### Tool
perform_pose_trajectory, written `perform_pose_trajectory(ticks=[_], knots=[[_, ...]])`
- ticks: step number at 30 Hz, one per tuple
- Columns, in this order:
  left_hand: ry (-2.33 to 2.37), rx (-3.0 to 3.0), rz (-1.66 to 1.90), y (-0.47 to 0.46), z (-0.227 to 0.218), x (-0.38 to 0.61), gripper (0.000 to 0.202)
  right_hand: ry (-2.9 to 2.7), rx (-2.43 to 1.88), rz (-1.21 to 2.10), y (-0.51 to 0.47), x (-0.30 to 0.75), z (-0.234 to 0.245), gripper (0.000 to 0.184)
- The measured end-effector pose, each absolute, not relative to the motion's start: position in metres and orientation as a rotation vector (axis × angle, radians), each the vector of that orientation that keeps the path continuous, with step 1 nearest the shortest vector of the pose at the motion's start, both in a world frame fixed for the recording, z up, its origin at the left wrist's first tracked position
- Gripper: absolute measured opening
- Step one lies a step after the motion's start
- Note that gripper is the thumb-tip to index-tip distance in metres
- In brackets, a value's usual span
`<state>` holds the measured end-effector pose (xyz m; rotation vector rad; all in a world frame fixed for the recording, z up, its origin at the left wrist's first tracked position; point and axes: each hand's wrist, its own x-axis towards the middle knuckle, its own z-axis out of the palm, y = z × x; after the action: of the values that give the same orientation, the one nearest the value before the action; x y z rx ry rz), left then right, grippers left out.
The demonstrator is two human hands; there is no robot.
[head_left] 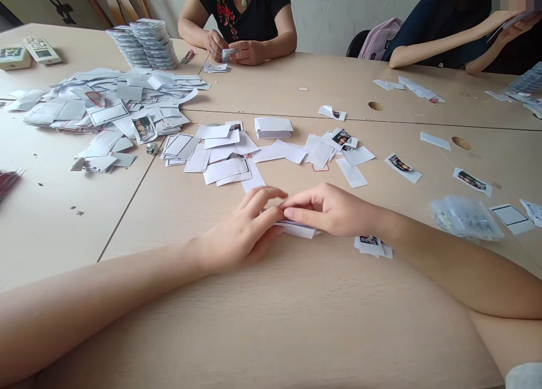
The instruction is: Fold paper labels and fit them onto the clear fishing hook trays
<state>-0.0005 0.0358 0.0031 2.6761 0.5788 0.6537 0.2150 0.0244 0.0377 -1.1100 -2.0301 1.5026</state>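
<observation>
Both my hands meet at the middle of the wooden table. My left hand lies on its side, fingers curled toward a small stack of white cards. My right hand covers that stack from the right, fingers pressed together on it, fingertips touching those of the left. Another small pile of printed cards lies just under my right wrist.
Loose white cards and a neat stack lie ahead, a big heap at left, stacked packs behind it. A clear plastic packet sits right. A person opposite handles a card; another person's arm rests at right.
</observation>
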Motion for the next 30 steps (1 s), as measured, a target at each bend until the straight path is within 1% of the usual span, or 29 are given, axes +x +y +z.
perform_pose_trajectory(ticks=[3,7,9,10,12,13,14,15,17,18,21,25,28,30], knots=[[0.56,2.576,0.584,0.036,0.001,-0.003,0.022,-1.965,-1.193,1.562,0.02,0.214,0.039,0.041],[0.692,2.579,0.612,0.037,0.0,-0.005,0.032,-1.891,-1.287,1.383,0.026,0.22,0.037,0.042],[0.686,2.625,0.592,0.038,0.0,-0.005,0.036,-1.934,-1.346,1.156,0.036,0.231,0.04,0.041],[0.673,2.649,0.581,0.038,0.001,-0.005,0.036,-1.97,-1.426,0.968,0.042,0.24,0.042,0.039],[0.663,2.68,0.573,0.037,0.002,-0.004,0.032,-2.043,-1.746,0.453,0.054,0.261,0.049,0.032],[0.664,2.688,0.568,0.037,0.003,-0.004,0.028,-2.064,-1.952,0.268,0.059,0.273,0.052,0.031],[0.663,2.691,0.566,0.037,0.003,-0.004,0.024,-2.074,-2.181,0.209,0.063,0.286,0.054,0.033],[0.661,2.694,0.564,0.036,0.003,-0.004,0.021,-2.05,-2.375,0.217,0.067,0.297,0.055,0.038],[0.645,2.704,0.555,0.036,0.004,-0.004,0.017,-2.031,-2.511,0.307,0.071,0.315,0.053,0.042],[0.633,2.711,0.555,0.036,0.004,-0.004,0.017,-2.035,-2.511,0.366,0.072,0.322,0.051,0.042],[0.587,2.721,0.566,0.037,0.004,-0.005,0.017,-2.095,-2.383,0.54,0.074,0.337,0.041,0.036],[0.528,2.708,0.573,0.038,0.005,-0.004,0.016,-2.113,-2.189,0.864,0.077,0.347,0.035,0.038],[0.496,2.696,0.584,0.038,0.005,-0.004,0.014,-2.142,-2.078,0.989,0.077,0.34,0.038,0.027],[0.475,2.685,0.587,0.038,0.006,-0.004,0.014,-2.169,-1.968,0.972,0.073,0.323,0.04,0.019]])
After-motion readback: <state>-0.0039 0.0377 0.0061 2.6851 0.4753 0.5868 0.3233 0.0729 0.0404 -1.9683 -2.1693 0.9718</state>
